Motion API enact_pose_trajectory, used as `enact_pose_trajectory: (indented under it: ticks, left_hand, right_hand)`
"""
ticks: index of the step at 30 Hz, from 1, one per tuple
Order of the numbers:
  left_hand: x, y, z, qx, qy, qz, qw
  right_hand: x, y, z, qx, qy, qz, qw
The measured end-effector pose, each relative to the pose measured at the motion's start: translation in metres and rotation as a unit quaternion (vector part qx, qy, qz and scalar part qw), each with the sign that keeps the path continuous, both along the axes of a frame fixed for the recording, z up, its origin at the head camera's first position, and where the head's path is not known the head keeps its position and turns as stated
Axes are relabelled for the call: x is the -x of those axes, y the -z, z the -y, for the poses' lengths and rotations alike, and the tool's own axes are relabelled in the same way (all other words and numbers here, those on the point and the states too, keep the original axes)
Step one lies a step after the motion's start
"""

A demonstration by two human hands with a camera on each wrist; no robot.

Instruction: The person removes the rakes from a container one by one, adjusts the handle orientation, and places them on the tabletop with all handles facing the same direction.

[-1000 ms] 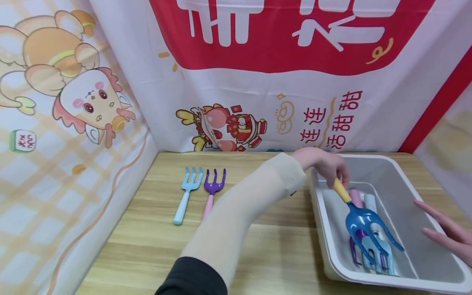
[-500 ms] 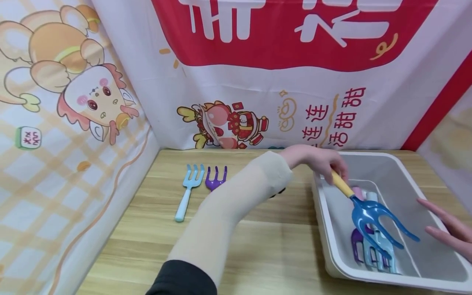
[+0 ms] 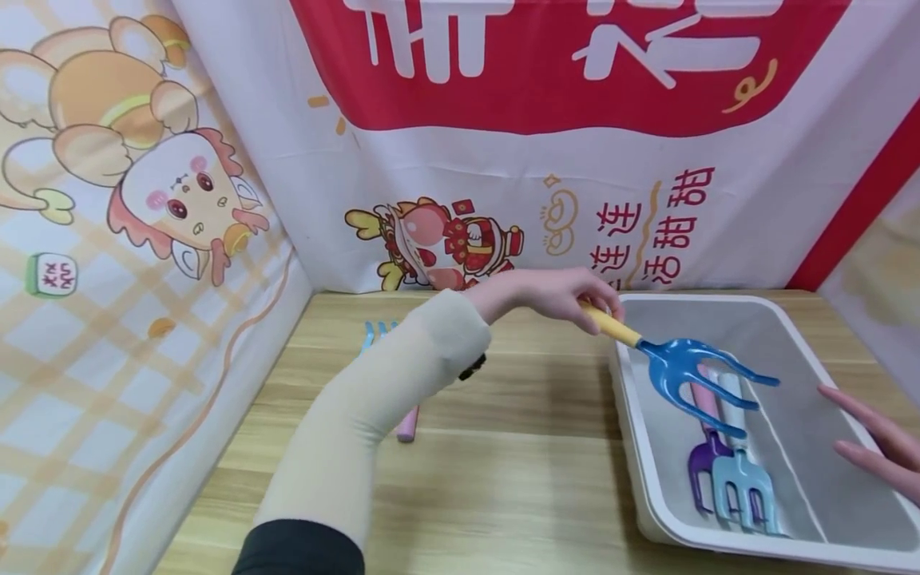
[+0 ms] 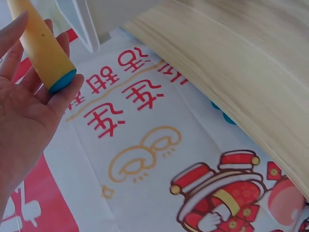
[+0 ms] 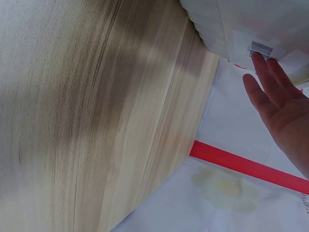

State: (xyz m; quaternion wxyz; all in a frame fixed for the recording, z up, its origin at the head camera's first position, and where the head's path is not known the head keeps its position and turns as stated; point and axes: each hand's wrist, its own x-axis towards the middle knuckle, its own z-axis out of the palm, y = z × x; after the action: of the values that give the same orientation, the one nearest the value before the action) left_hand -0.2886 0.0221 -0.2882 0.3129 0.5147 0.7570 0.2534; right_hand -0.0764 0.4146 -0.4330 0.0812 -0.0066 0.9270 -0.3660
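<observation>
My left hand [image 3: 568,297] grips the yellow handle of a blue toy garden fork [image 3: 679,371]. Its tines reach over the left side of a grey-white plastic bin [image 3: 632,447], and the handle's blue end shows in the left wrist view. Inside the bin lie a purple fork with a pink handle [image 3: 700,471] and a light blue fork [image 3: 747,483], side by side and overlapping. My right hand [image 3: 887,447] is at the bin's right side, its straight fingers against the outer wall by a barcode label [image 5: 261,50] in the right wrist view.
On the wooden table [image 3: 503,495], left of the bin, a light blue fork [image 3: 370,334] and a pink handle [image 3: 407,425] lie mostly hidden behind my left sleeve [image 3: 374,383]. Printed cloth [image 3: 446,176] hangs as walls at the back and both sides.
My left hand has lifted the blue fork and carried it leftward, from over the forks in the bin to the bin's left rim. The right hand stays at the bin's side.
</observation>
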Motion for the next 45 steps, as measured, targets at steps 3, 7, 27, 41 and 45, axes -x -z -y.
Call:
enact_pose_trajectory:
  ticks: [3, 7, 27, 41, 45]
  left_hand:
    - [-0.004, 0.004, 0.016, -0.012, -0.009, -0.012, 0.9998]
    - [-0.012, 0.015, 0.037, -0.023, -0.024, -0.018, 0.9993]
    - [-0.027, 0.067, 0.124, -0.056, -0.148, -0.001, 0.9874]
    - [-0.028, 0.101, 0.173, -0.048, -0.235, -0.011, 0.9707]
    - [-0.032, 0.109, 0.179, -0.032, -0.250, -0.011, 0.9676]
  right_hand:
    - [-0.003, 0.008, -0.004, 0.020, -0.004, -0.034, 0.999]
    - [-0.006, 0.017, -0.009, 0.018, -0.012, -0.068, 0.997]
    - [-0.005, 0.026, -0.013, 0.041, -0.007, -0.093, 0.995]
    - [-0.001, 0.027, -0.013, 0.057, -0.024, -0.107, 0.992]
    - [0.000, 0.027, -0.012, 0.058, -0.028, -0.110, 0.992]
